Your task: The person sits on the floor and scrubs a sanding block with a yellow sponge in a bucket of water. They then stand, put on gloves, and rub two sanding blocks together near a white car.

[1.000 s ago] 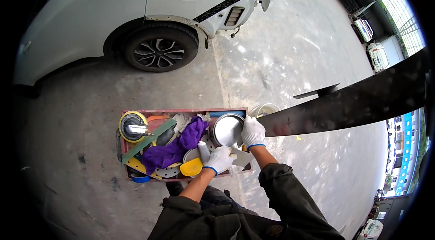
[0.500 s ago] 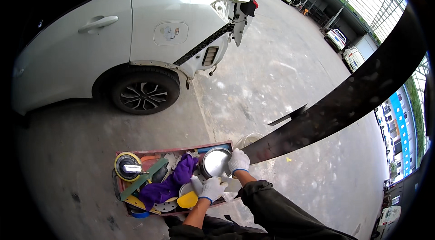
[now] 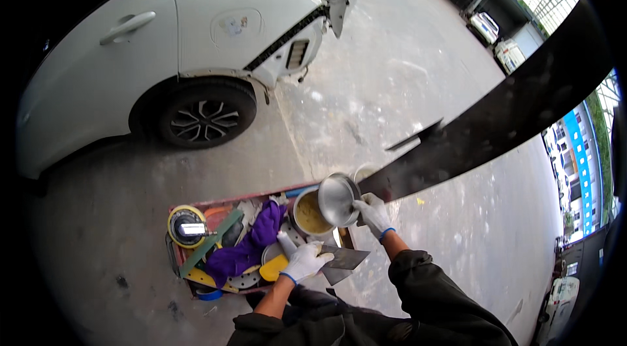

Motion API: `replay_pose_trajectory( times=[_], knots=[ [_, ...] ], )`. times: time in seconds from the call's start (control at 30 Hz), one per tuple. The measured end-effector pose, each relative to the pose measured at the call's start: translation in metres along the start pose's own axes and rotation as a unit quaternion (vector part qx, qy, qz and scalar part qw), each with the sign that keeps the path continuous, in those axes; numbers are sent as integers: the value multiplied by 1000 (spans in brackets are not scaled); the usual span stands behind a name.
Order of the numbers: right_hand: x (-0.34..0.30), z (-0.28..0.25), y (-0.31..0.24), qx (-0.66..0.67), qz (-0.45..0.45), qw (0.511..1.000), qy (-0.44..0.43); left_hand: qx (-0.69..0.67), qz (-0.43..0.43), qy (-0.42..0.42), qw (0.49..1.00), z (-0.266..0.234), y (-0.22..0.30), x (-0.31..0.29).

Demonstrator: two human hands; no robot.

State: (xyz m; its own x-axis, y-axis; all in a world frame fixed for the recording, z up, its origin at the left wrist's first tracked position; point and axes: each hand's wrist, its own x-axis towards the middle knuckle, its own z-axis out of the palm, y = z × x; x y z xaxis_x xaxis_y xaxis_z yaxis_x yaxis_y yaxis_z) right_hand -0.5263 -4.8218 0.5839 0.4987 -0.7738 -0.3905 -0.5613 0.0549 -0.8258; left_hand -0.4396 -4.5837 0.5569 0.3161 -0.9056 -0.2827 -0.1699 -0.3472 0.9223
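My gloved right hand (image 3: 375,216) is closed on the edge of a round metal lid (image 3: 337,197), which hangs tilted over the right side of an open tin (image 3: 302,207). Yellowish-brown paste shows inside the tin. Lower and to the left, my gloved left hand (image 3: 303,263) pinches flat metal putty spreaders (image 3: 349,259), two overlapping plates pointing right. Beside that hand lies a yellow plastic spreader (image 3: 273,269), and a pale tube-shaped thing (image 3: 286,242) lies just above it. A purple cloth (image 3: 243,251) is bunched to the left of the tin.
The tin stands in a red-edged tool tray (image 3: 208,203) with a round sander (image 3: 187,226) and a green bar (image 3: 212,243). A white car (image 3: 222,13) with its rear bumper off stands ahead. A long dark panel (image 3: 483,120) reaches from beside the tray to the upper right.
The right hand has lifted the lid off the tin and moved right, exposing the paste. The left hand's spreaders now show as two fanned plates. The view has shifted slightly.
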Motion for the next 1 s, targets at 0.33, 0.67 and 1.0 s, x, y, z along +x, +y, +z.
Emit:
replay_pose_trajectory(
  times=[0.33, 0.67, 1.0],
  knots=[
    [-95, -52, 154, 416, 336, 821, -201, -299, -58, 33, 952, -22, -7, -117],
    [-110, -23, 142, -161, 138, 974, 82, -356, -139, 149, 912, -30, -32, -179],
    [-95, 6, 159, -168, 173, 967, 78, -374, -124, 168, 904, -17, -19, -179]
  ],
)
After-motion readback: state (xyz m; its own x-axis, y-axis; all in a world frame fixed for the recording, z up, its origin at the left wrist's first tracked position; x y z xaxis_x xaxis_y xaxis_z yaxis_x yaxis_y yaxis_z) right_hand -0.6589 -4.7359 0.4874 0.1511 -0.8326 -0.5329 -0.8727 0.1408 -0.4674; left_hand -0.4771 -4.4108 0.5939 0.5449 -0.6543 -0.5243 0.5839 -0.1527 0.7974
